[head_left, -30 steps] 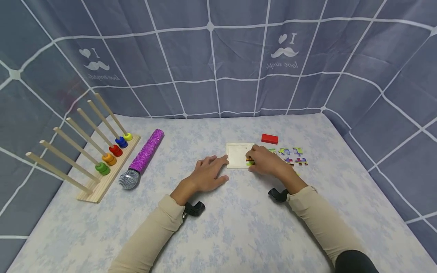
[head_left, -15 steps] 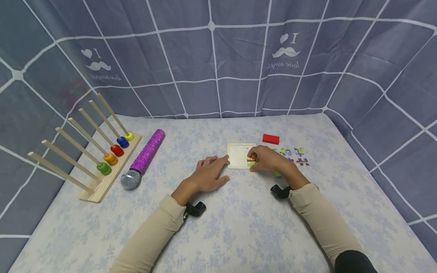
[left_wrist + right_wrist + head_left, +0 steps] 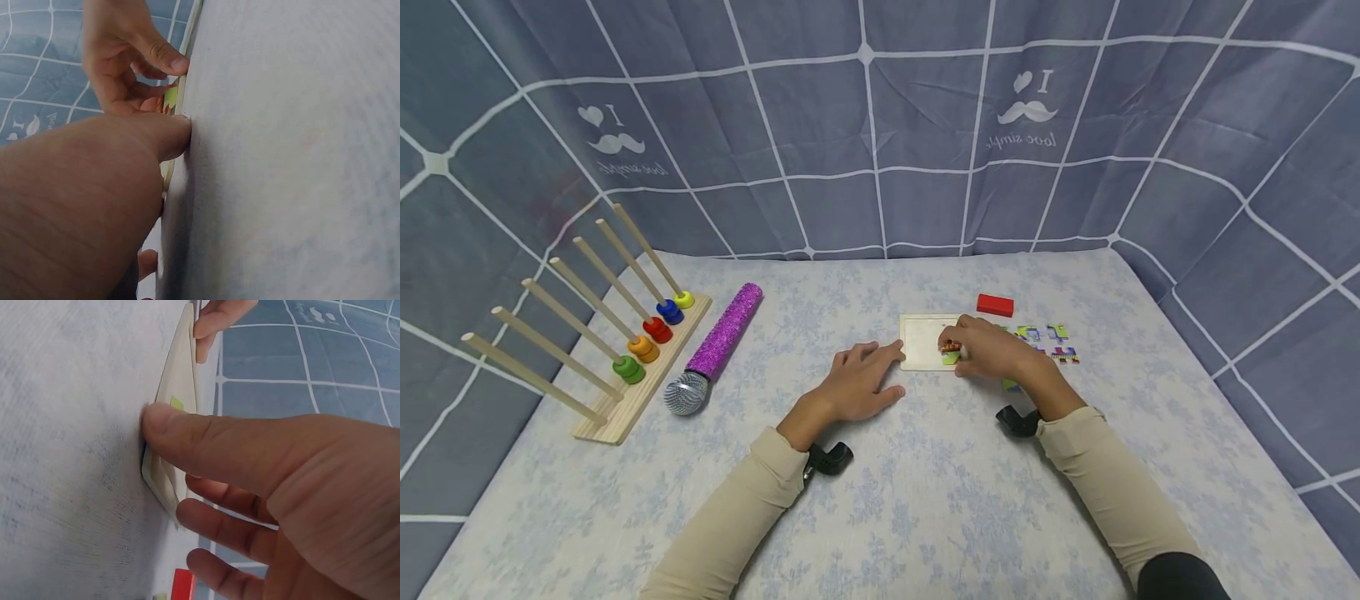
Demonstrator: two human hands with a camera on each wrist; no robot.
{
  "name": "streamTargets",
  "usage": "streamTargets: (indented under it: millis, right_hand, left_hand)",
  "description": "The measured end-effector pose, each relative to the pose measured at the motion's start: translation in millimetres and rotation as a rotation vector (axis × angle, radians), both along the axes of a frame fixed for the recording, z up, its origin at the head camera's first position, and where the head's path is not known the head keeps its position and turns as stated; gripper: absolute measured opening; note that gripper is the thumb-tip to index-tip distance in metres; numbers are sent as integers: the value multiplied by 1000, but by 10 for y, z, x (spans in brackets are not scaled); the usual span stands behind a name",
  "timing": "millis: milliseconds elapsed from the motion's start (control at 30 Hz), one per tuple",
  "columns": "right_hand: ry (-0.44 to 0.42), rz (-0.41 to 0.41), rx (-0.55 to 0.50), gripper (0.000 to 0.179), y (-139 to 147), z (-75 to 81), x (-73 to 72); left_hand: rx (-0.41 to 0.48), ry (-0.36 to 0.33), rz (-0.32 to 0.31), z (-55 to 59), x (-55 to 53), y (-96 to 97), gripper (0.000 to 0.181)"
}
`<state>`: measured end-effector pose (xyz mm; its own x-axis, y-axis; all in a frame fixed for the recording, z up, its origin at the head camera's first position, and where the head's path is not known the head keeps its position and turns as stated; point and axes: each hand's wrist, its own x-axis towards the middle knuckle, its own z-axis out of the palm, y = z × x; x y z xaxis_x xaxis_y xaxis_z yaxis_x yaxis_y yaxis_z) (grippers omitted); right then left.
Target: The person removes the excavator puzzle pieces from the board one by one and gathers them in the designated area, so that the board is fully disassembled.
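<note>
In the head view a pale wooden puzzle tray [image 3: 917, 343] lies flat at mid-table. My left hand [image 3: 853, 390] rests palm down at its left side, fingers spread, one fingertip touching the tray's edge. My right hand [image 3: 996, 350] is over the tray's right part, thumb and fingers pinching a small green and orange puzzle piece [image 3: 951, 358]. The left wrist view shows that puzzle piece [image 3: 170, 95] low at the tray, between the right thumb and fingers. In the right wrist view, the thumb hides most of it; only a green corner shows.
Several loose puzzle pieces [image 3: 1064, 356] lie right of the tray, partly hidden by the right hand. Behind is a red block [image 3: 995, 305]. To the left are a purple glitter microphone [image 3: 722, 337] and a wooden peg stand [image 3: 625, 408] with coloured rings. A grid-patterned curtain [image 3: 820, 125] surrounds the table.
The right hand's fingers have shifted slightly left over the tray, and the piece under them has moved and turned a little. The left hand stays where it was.
</note>
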<state>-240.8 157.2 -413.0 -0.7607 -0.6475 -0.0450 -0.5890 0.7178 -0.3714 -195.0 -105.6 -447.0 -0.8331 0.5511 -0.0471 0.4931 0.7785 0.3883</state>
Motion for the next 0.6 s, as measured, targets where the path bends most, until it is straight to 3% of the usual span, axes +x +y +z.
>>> streamTargets:
  millis: [233, 333, 467, 600]
  right_hand:
    - [201, 10, 123, 42, -20, 17, 71]
    - [276, 33, 101, 41, 27, 28, 108]
    - [189, 25, -70, 41, 229, 84, 176]
    - [84, -59, -204, 36, 598, 134, 255]
  left_hand:
    - [7, -16, -5, -15, -9, -2, 58]
    - [3, -21, -7, -17, -11, -8, 58]
    - [9, -23, -18, -14, -9, -13, 56]
    - [18, -15, -21, -16, -6, -24, 56]
